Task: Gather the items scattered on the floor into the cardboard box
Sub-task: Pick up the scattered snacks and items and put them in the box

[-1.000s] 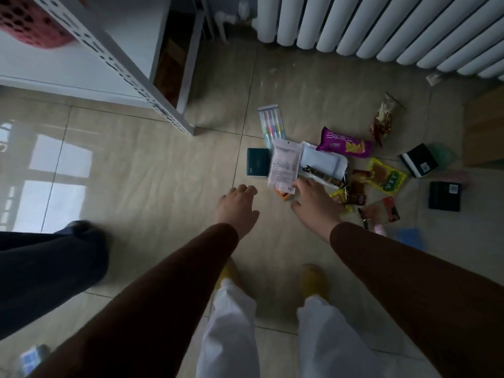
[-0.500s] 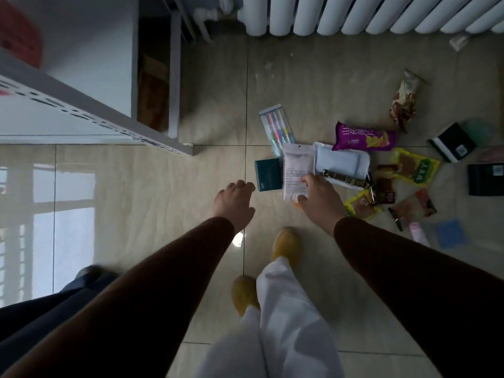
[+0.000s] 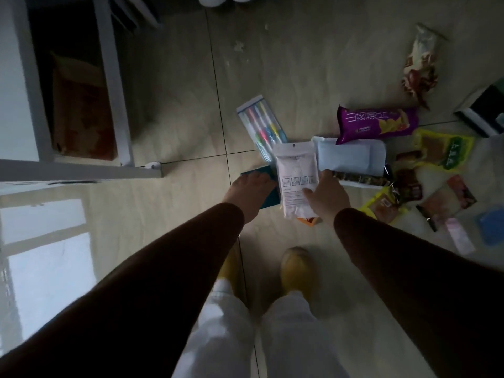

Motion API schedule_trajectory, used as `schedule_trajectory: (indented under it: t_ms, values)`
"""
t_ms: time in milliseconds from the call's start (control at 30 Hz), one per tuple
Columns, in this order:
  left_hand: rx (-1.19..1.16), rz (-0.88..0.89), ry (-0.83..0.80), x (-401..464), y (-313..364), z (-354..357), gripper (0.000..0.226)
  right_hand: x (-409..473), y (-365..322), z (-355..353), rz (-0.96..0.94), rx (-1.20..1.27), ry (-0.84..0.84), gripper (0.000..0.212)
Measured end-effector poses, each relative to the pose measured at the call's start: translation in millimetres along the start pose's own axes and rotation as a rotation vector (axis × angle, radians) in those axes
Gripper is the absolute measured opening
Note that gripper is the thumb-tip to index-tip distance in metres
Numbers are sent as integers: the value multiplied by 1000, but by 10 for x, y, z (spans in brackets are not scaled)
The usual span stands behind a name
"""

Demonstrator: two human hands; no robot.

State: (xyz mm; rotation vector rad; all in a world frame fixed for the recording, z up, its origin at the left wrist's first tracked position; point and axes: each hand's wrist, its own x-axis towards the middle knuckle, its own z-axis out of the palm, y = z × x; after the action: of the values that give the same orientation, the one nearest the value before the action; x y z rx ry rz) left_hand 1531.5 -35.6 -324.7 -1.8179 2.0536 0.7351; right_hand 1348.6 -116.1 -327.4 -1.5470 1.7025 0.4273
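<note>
Two hands work low at the centre of the frame: my right hand (image 3: 326,195) has its thumb pressed on the lower right part of a flat white pouch (image 3: 297,178) and looks to be pinching it, while my left hand (image 3: 249,193) lies spread, fingers loose, on a dark teal packet (image 3: 268,192) just left of it, gripping nothing that I can see. I judge the pouch light, thin and floppy, with slick film, so a pinch at one edge should lift it, though it may sag or slide. The teal packet looks stiffer and flat to the floor (image 3: 177,118); I would hook a fingertip under one edge. Right of the pouch lie a pale blue soft pack (image 3: 351,156) and a purple snack wrapper (image 3: 377,122), and the pen set (image 3: 259,121) sits up left. No cardboard box shows in frame. An orange item (image 3: 306,221) peeks from beneath the pouch, mostly hidden, and the things at the right edge are cut off and dim.
</note>
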Motion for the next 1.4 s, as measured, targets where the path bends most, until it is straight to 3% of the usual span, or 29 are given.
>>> schedule_trajectory:
  t_ms: [267,433,500,567,667,800,900,1000,1133,1267,1400]
  values:
    - [400,305,-69,699,-221,520,84,570,102,591,95,32,22,84]
    - [603,320,-73,763,-290,583,79,633,176,650,59,136,91,87]
    - [578,252,-117,722,-285,577,69,630,204,587,66,310,93,81]
    - [491,162,-166,640,-314,530,50,598,244,469,73,415,85,54]
    - [384,83,-173,507,-436,398,44,512,416,258,17,408,40,22]
    - [317,64,-194,535,-593,169,50,360,680,144,-35,191,-117,18]
    - [250,46,-193,746,-625,13,54,276,746,357,-59,-51,-210,31]
    - [278,105,-196,1049,-639,-76,51,249,782,686,-123,-222,-169,34]
    - [393,214,-172,1473,-630,-164,71,292,762,986,-117,-102,-58,47]
    - [467,267,-292,1795,-598,-224,99,309,763,1074,-175,-128,28,52]
    - [486,260,-332,1905,-627,-220,112,316,851,1055,-240,-186,-1,92]
